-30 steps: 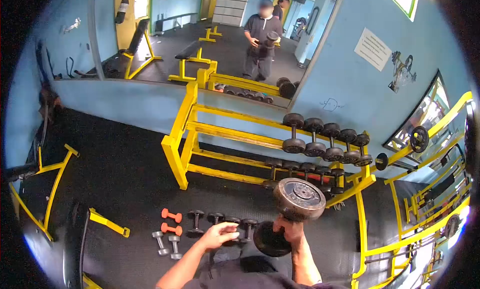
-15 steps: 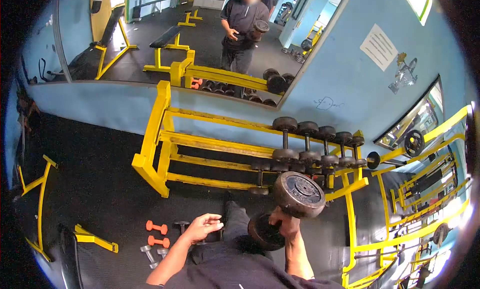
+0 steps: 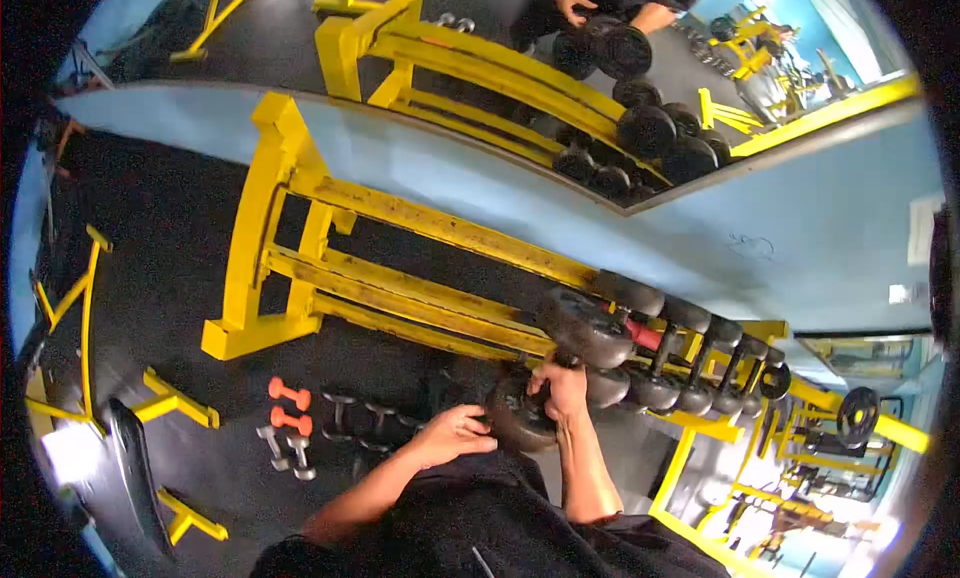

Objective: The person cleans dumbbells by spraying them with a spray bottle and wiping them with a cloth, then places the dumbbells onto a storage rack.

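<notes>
A large black dumbbell (image 3: 520, 416) is in the right hand (image 3: 562, 390), whose fingers curl around the bar between its two round heads. The left hand (image 3: 452, 438), half-open and grasping nothing, is beside the nearer head; whether it touches is unclear. Such a bulky weight likely handles best with a firm central grip, a straight wrist and the left palm steadying that head. Just right of the right hand, racked dumbbells (image 3: 655, 392) crowd close, a likely finger-pinch spot. Beyond the left hand, the yellow rack (image 3: 430, 221) has bare rails, giving more room.
</notes>
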A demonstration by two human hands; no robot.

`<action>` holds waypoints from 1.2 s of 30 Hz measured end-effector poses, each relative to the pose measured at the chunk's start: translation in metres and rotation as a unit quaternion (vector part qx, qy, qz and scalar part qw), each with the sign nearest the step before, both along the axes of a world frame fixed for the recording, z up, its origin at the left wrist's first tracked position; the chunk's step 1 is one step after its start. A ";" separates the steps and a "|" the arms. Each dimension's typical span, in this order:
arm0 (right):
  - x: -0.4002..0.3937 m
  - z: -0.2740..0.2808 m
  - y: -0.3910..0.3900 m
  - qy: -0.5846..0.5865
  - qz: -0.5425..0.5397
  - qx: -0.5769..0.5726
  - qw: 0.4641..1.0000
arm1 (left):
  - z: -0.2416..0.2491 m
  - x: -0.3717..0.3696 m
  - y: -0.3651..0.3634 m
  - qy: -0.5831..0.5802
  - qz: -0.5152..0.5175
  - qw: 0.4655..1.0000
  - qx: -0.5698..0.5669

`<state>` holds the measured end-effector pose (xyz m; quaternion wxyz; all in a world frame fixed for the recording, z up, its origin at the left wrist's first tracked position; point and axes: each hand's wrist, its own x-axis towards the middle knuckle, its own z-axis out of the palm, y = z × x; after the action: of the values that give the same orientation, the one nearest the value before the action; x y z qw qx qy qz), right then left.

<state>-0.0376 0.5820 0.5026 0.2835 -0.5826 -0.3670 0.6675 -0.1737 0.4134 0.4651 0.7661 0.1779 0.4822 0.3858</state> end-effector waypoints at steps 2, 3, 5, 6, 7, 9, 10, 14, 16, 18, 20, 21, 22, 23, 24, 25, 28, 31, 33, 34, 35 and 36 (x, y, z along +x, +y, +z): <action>-0.002 -0.011 0.028 -0.013 0.010 -0.002 1.000 | -0.005 0.009 0.019 0.031 0.042 0.999 -0.002; -0.004 -0.017 0.040 0.005 0.013 0.001 1.000 | -0.007 0.011 0.028 0.054 0.058 0.997 0.002; -0.004 -0.029 0.058 0.020 0.026 -0.007 0.999 | -0.010 0.016 0.044 0.084 0.096 0.992 0.018; -0.005 -0.032 0.065 0.003 0.039 -0.007 0.999 | -0.010 0.016 0.052 0.120 0.122 0.984 0.043; -0.006 -0.033 0.070 -0.013 0.052 -0.006 0.999 | -0.008 0.017 0.057 0.118 0.127 0.984 0.036; -0.008 -0.036 0.079 -0.007 0.049 -0.021 0.999 | -0.006 0.017 0.068 0.236 0.069 0.968 0.053; -0.008 -0.042 0.083 -0.017 0.060 -0.013 0.998 | -0.007 0.021 0.072 0.252 0.083 0.963 0.039; -0.006 -0.060 0.091 -0.005 0.053 -0.034 0.998 | -0.009 0.022 0.088 0.228 0.096 0.969 0.019; -0.009 -0.064 0.095 -0.014 0.052 -0.052 0.997 | -0.008 0.018 0.093 0.215 0.116 0.969 0.028; -0.010 -0.074 0.099 -0.023 0.051 -0.070 0.996 | -0.002 0.009 0.101 0.206 0.109 0.973 0.007; -0.004 -0.095 0.102 -0.021 0.080 -0.078 0.993 | -0.021 0.017 0.097 0.173 0.114 0.978 0.004; -0.005 -0.096 0.101 -0.023 0.081 -0.081 0.993 | -0.026 0.019 0.094 0.172 0.114 0.978 0.001; -0.007 -0.096 0.098 -0.018 0.083 -0.070 0.994 | -0.030 0.019 0.093 0.191 0.121 0.974 0.005; -0.007 -0.096 0.097 -0.014 0.084 -0.059 0.995 | -0.033 0.021 0.090 0.210 0.125 0.970 0.010; -0.009 -0.090 0.097 -0.018 0.084 -0.072 0.994 | -0.030 0.019 0.089 0.259 0.084 0.962 -0.015; -0.003 -0.096 0.097 -0.020 0.071 -0.070 0.995 | -0.035 0.022 0.085 0.256 0.073 0.964 -0.009; 0.011 -0.108 0.105 -0.071 0.108 -0.017 0.991 | -0.044 0.025 0.083 0.280 0.064 0.957 -0.032; 0.018 -0.055 0.103 -0.163 0.112 0.008 0.980 | -0.019 0.014 0.085 0.354 0.031 0.934 -0.028; 0.037 -0.041 0.094 -0.187 0.111 0.078 0.973 | -0.021 0.007 0.075 0.359 0.056 0.931 0.022; 0.043 -0.025 0.088 -0.218 0.114 0.121 0.962 | -0.019 0.003 0.069 0.352 0.055 0.934 0.029; 0.050 -0.008 0.079 -0.251 0.117 0.162 0.947 | -0.016 -0.002 0.063 0.345 0.055 0.936 0.037; 0.052 0.014 0.066 -0.254 0.119 0.180 0.943 | -0.010 -0.007 0.057 0.350 0.052 0.934 0.056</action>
<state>0.0145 0.6484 0.5165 0.1992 -0.6241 -0.6078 0.4487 -0.1802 0.4702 0.4553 0.5164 0.3188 0.7063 0.3644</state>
